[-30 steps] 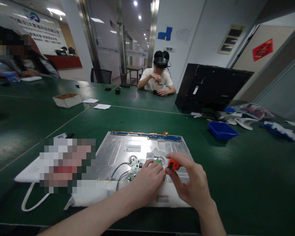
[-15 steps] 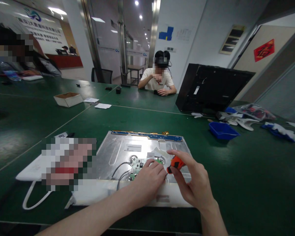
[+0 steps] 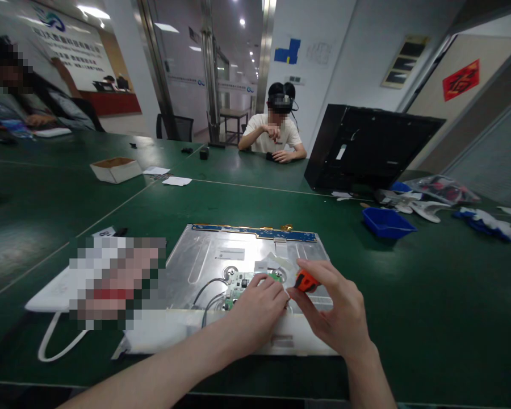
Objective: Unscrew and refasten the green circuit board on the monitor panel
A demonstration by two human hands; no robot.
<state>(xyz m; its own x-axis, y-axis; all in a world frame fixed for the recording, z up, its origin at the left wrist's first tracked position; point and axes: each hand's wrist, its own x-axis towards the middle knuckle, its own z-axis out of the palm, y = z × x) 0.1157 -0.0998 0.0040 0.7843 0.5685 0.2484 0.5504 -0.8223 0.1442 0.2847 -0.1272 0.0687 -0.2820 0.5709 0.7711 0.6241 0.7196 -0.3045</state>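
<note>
Slightly farther right than a second ago, the right hand (image 3: pixel 344 309) grips a small orange-and-black tool handle (image 3: pixel 306 280) between thumb and fingers, just beside the left hand's fingertips. Bent fingers of the left hand (image 3: pixel 259 309) rest over the right part of a green circuit board (image 3: pixel 237 283), though whether they pinch anything is hidden. Beneath both hands, the board sits on a flat silver metal panel (image 3: pixel 204 261) lying on the dark green surface (image 3: pixel 409 318).
</note>
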